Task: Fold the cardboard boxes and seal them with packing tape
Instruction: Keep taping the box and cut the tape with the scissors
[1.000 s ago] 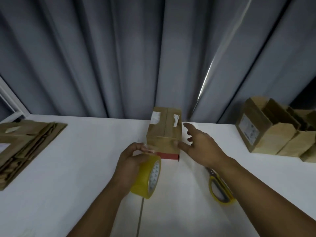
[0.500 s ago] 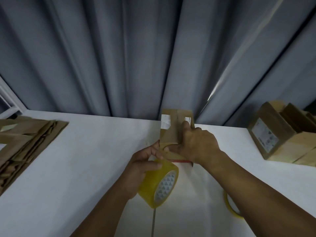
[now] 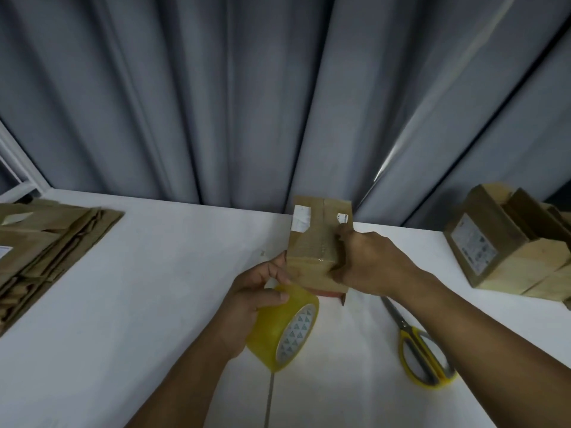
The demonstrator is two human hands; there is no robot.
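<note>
A small folded cardboard box (image 3: 312, 242) stands on the white table (image 3: 154, 273) near its back edge, flaps closed, with white label scraps on top. My right hand (image 3: 367, 261) rests on the box's right side, thumb at the front edge and fingers curled over the top seam. My left hand (image 3: 253, 301) grips a yellow roll of packing tape (image 3: 284, 329) just in front of the box, fingertips touching the box's front left corner. A strip of tape runs from the roll up onto the box.
Yellow-handled scissors (image 3: 417, 347) lie on the table under my right forearm. A stack of flat cardboard boxes (image 3: 46, 242) sits at the far left. Several assembled boxes (image 3: 506, 242) stand at the far right. Grey curtains (image 3: 278, 103) hang behind the table.
My right hand moved from open beside the box onto its top and right side. The left hand with the tape roll stayed at the box's front.
</note>
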